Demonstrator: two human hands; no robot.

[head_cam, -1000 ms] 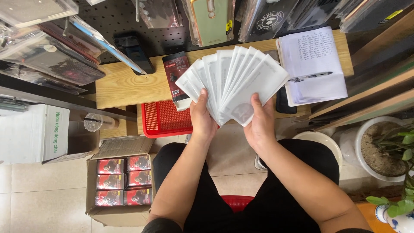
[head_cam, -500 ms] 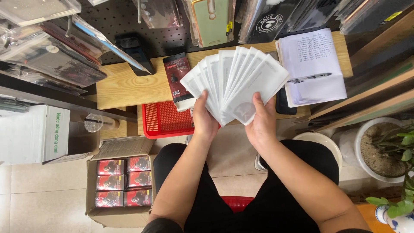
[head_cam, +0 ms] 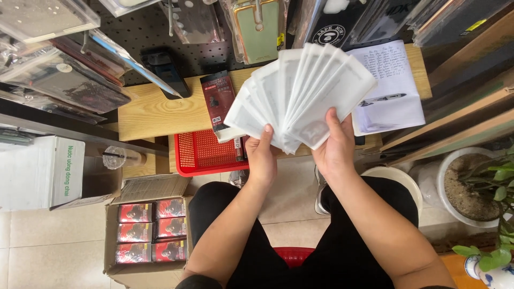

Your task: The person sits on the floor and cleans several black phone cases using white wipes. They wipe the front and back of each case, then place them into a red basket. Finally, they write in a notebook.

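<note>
Now, at upper centre of the frame, the left hand (head_cam: 262,158) and right hand (head_cam: 333,150) each close their grip on a spread fan of flat white paper sleeves (head_cam: 300,93) above the pale wooden desk (head_cam: 155,115), seemingly mid-sorting.

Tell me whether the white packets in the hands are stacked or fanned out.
Fanned out. The white packets overlap and splay upward, pinched at their lower ends by the left hand and right hand.

White packets (head_cam: 305,96) fanned out, a red mesh tray (head_cam: 206,155), pale wooden shelf (head_cam: 155,115), black perforated pegboard (head_cam: 144,35).
</note>
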